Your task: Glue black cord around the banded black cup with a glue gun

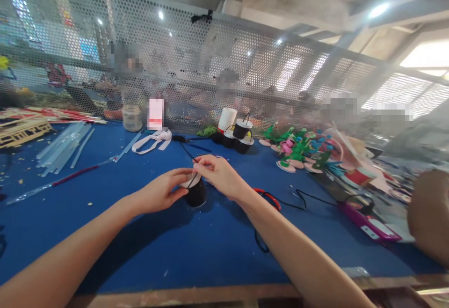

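Note:
A small black cup (196, 194) with a white inside stands on the blue table (140, 242), near the middle. My left hand (164, 190) grips its left side and rim. My right hand (219, 173) is above the rim, pinching a thin black strand (186, 151) that runs up and away across the table. Both forearms reach in from the bottom edge.
Finished black cups (240, 135) and a white cup stand at the back. Green and pink foam flower pieces (298, 151) lie right, clear sticks (63, 146) and a pink ribbon (154, 140) left. A glue gun (365, 221) with black cord lies right. A perforated metal screen (210, 74) closes the back.

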The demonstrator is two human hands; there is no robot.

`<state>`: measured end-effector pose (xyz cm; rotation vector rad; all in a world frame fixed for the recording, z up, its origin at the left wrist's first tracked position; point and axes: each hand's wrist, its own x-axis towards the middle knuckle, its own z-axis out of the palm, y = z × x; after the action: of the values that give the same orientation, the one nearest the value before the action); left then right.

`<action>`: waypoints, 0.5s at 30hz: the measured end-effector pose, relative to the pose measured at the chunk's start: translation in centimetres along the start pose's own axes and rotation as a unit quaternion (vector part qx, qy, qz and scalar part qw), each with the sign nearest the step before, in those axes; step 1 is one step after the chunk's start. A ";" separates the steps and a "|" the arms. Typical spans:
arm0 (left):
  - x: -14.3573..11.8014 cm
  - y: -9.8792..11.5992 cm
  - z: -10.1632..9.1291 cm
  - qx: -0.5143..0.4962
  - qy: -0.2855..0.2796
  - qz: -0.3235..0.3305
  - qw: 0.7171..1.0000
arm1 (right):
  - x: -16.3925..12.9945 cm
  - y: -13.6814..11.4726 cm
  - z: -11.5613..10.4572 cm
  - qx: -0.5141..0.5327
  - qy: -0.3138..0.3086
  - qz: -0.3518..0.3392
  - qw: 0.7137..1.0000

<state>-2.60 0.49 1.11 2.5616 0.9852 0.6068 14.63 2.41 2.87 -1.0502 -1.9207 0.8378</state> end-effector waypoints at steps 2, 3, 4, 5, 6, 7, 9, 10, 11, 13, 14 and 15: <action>0.1 0.0 -0.1 -0.057 -0.002 -0.008 0.998 | -0.8 0.4 -0.6 0.068 0.017 0.023 0.997; 0.1 0.0 -0.1 -0.084 -0.004 -0.012 0.996 | -1.2 0.6 -0.8 0.095 0.024 0.034 0.995; 0.1 0.1 -0.2 -0.108 -0.008 -0.016 0.994 | -1.5 0.8 -1.0 0.118 0.032 0.043 0.992; 0.2 0.1 -0.2 -0.129 -0.011 -0.020 0.991 | -1.9 1.0 -1.1 0.136 0.041 0.051 0.989; 0.2 0.2 -0.3 -0.146 -0.016 -0.022 0.989 | -2.1 1.2 -1.1 0.149 0.050 0.058 0.986; 0.2 0.3 -0.3 -0.159 -0.022 -0.023 0.987 | -2.4 1.5 -1.2 0.158 0.059 0.065 0.984; 0.1 0.5 -0.4 -0.178 -0.035 -0.024 0.983 | -2.7 1.9 -1.2 0.166 0.071 0.082 0.980; 0.1 0.5 -0.4 -0.185 -0.043 -0.024 0.982 | -2.9 2.1 -1.2 0.169 0.074 0.091 0.979; 0.1 0.6 -0.4 -0.191 -0.052 -0.023 0.980 | -3.0 2.3 -1.1 0.173 0.076 0.100 0.977; 0.2 0.7 -0.5 -0.207 -0.069 -0.021 0.976 | -3.2 2.4 -1.1 0.181 0.076 0.110 0.974; 0.2 0.8 -0.6 -0.217 -0.075 -0.020 0.973 | -3.3 2.4 -1.1 0.185 0.075 0.112 0.973; 0.2 0.9 -0.7 -0.228 -0.080 -0.020 0.970 | -3.3 2.4 -1.1 0.190 0.074 0.114 0.972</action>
<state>-2.28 0.11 2.15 2.1404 0.7381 0.5323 17.67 0.74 0.41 -1.0716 -1.4572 1.1681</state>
